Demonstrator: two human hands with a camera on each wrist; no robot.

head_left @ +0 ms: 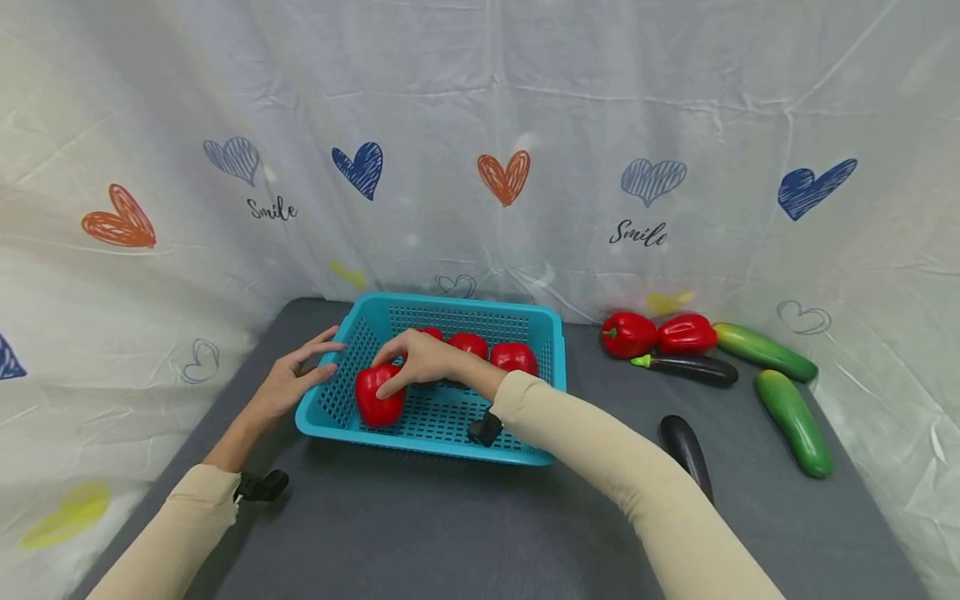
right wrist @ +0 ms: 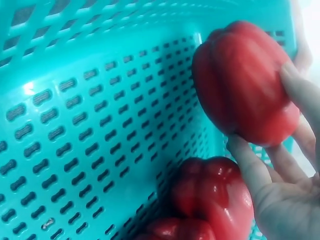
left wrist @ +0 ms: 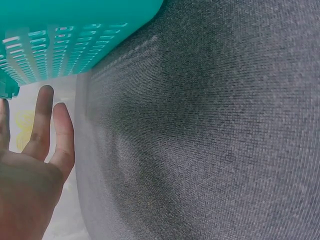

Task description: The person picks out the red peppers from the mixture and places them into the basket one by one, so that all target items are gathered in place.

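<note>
My right hand [head_left: 423, 360] grips a red bell pepper [head_left: 378, 398] at the left end of a blue perforated basket [head_left: 442, 450]. In the right wrist view, thumb and fingers lie around that bell pepper [right wrist: 245, 82], close to the basket's wall. Several more red bell peppers [head_left: 513, 357] lie along the basket's back; one pepper [right wrist: 212, 192] shows just below the held one. At the basket's left rim is my left hand [head_left: 296, 375], its fingers extended over the edge. The left wrist view shows this hand [left wrist: 35, 165] beside the basket's outer wall [left wrist: 65, 45].
Right of the basket lie two red bell peppers [head_left: 628, 335], an eggplant [head_left: 690, 369] and a yellow-green cucumber [head_left: 765, 352]. Nearer are a green cucumber [head_left: 795, 423] and another eggplant [head_left: 686, 454]. A printed curtain [head_left: 450, 225] hangs behind the grey table [head_left: 420, 525].
</note>
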